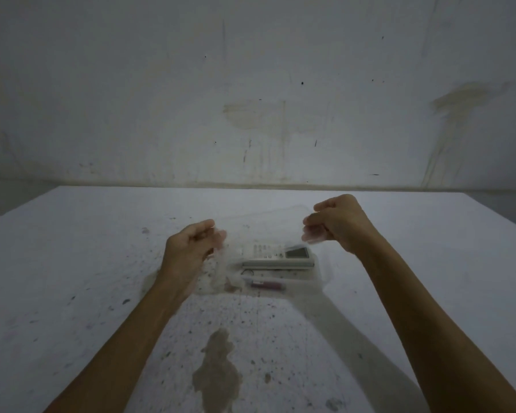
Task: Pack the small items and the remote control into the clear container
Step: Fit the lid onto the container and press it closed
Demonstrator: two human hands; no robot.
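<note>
A clear container (320, 280) rests on the white table and is hard to make out. In it lies a white remote control (276, 257) with its grey screen to the right. In front of the remote lie a dark red tube (267, 284) and a small dark ring-shaped item (247, 274). Above the container I hold a clear lid (262, 222), tilted with its far edge raised. My left hand (191, 245) pinches the lid's left end and my right hand (337, 225) pinches its right end. My fingertips look blurred through the plastic.
The white table (72, 263) is speckled with dark spots, with a brown stain (218, 374) near its front. A stained white wall (251, 84) stands right behind the table's far edge.
</note>
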